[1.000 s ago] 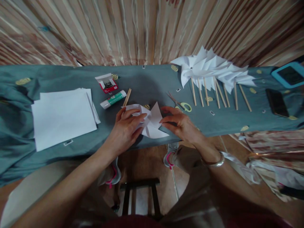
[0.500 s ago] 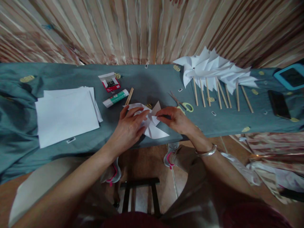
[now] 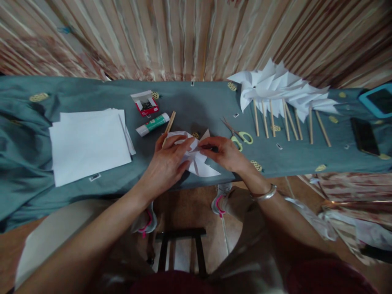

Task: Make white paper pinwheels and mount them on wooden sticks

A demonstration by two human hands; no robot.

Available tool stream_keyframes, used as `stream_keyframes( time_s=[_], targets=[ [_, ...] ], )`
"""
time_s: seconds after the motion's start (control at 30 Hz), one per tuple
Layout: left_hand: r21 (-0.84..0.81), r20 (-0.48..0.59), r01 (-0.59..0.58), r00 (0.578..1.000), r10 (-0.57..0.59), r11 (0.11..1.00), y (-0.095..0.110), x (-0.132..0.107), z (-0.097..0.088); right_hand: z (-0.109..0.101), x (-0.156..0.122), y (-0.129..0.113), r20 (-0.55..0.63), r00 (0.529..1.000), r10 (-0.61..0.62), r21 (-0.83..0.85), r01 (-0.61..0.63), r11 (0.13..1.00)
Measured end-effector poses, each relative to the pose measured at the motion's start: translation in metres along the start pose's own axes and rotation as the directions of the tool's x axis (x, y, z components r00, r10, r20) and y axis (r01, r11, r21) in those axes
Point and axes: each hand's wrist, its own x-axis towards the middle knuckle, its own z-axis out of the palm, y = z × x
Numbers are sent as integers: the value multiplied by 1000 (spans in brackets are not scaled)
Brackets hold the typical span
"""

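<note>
A white paper pinwheel (image 3: 199, 166) with cut, folded blades lies at the table's front edge between my hands. My left hand (image 3: 167, 161) rests over its left half, fingers bent and closed on folded paper near the centre. From the right, my right hand (image 3: 225, 153) pinches a paper tip at the centre with thumb and forefinger. The exact spot under the fingertips is partly hidden. Just beyond my left hand are wooden sticks (image 3: 171, 122), a glue stick (image 3: 153, 124) and an open red box of small dark pins (image 3: 146, 104). Scissors (image 3: 237, 134) with light green handles lie beyond my right hand.
A stack of white paper (image 3: 90, 147) lies on the left of the green tablecloth (image 3: 208, 102). Finished pinwheels on sticks (image 3: 281, 90) overlap at the back right. A dark phone (image 3: 364, 136) and a blue-framed device (image 3: 378, 100) sit far right. A pleated curtain (image 3: 183, 41) hangs behind.
My right fingertips have moved slightly left, bringing the pinched paper tip in to the pinwheel's centre. My left hand keeps its hold. The whole view has shifted slightly.
</note>
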Motion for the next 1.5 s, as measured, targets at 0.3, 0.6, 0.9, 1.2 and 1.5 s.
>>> stream_keyframes(
  time_s=[0.3, 0.6, 0.9, 1.2, 1.5],
  targets=[
    [13, -29, 0, 1000, 0, 1000, 1, -2, 2, 1, 1, -3, -5, 1000, 23, 1, -23, 1000],
    [12, -4, 5, 1000, -5, 1000, 1, -2, 3, 3, 1, -4, -17, 1000, 25, 4, -25, 1000],
    [33, -2, 2, 1000, -2, 999, 2, -2, 4, 3, 1, -4, -15, 1000, 19, 3, -19, 1000],
    [66, 20, -12, 1000, 11, 998, 3, -1, 6, 2, 1, -4, -2, 1000, 17, -8, -17, 1000],
    [75, 24, -16, 1000, 15, 997, 3, 0, 8, 1, 1, -7, -4, 1000, 23, -29, -23, 999]
  ],
)
